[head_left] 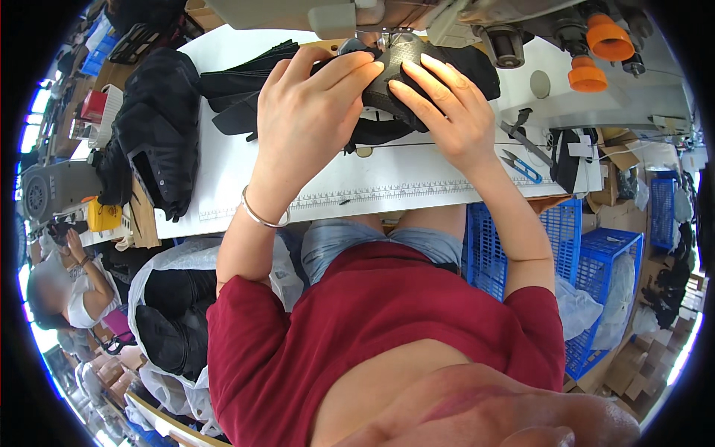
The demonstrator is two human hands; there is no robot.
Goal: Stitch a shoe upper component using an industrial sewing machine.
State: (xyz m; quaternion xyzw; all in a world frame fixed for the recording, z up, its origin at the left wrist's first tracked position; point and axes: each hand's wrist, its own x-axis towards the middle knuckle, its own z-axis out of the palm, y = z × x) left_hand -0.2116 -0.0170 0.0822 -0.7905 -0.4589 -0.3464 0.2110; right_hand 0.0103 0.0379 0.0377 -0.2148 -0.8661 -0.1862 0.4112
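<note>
Sits at a white table [231, 175] with a ruler strip [387, 191]. Lays the right hand [458, 123], with fingers spread, on dark cloth [381, 86]; rests the left hand [304, 108] there, with fingers bent, can't say whether pinching. Has the cloth under the sewing machine [313, 16].

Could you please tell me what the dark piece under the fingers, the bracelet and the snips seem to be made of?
Piece: probably mesh or textured fabric with a slight sheen; the lit part shows a fine grain.
Bracelet: likely polished, silver-coloured metal, given its bright highlights.
Snips: blue handles, perhaps plastic or painted metal; the greyish blades suggest metal.
</note>
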